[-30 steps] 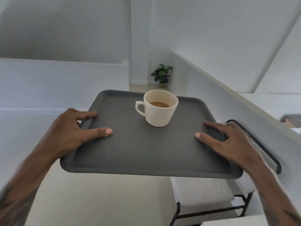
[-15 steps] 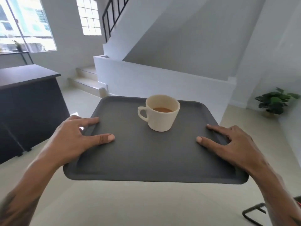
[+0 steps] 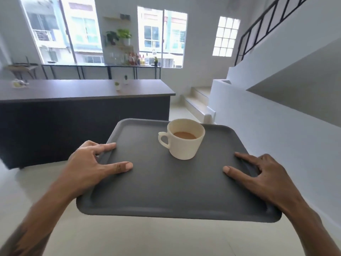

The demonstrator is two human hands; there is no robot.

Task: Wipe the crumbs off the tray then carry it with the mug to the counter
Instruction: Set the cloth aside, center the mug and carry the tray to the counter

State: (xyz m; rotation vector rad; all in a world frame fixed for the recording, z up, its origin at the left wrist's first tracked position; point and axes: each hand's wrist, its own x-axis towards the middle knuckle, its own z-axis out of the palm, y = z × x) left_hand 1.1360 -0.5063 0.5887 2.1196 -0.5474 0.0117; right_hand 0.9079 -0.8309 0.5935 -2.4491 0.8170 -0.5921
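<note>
A dark grey rectangular tray (image 3: 166,191) is held level in the air in front of me. My left hand (image 3: 90,167) grips its left edge, thumb lying on the tray surface. My right hand (image 3: 258,176) grips the right edge the same way. A cream mug (image 3: 184,145) with brown drink stands upright on the far middle of the tray, handle pointing left. No crumbs show on the tray surface. The dark counter (image 3: 83,89) stands ahead and to the left, across open floor.
On the counter sit two small potted plants (image 3: 118,85) and a small object at its far left (image 3: 19,83). A white stair wall (image 3: 276,135) and steps (image 3: 197,100) lie to the right. Behind the counter a black-framed shelf with bottles (image 3: 136,60) runs under the windows.
The view has swung left while the tray stays held in both hands. The counter now fills the left half ahead, and the staircase has shifted to the right. The mug has kept its place.
</note>
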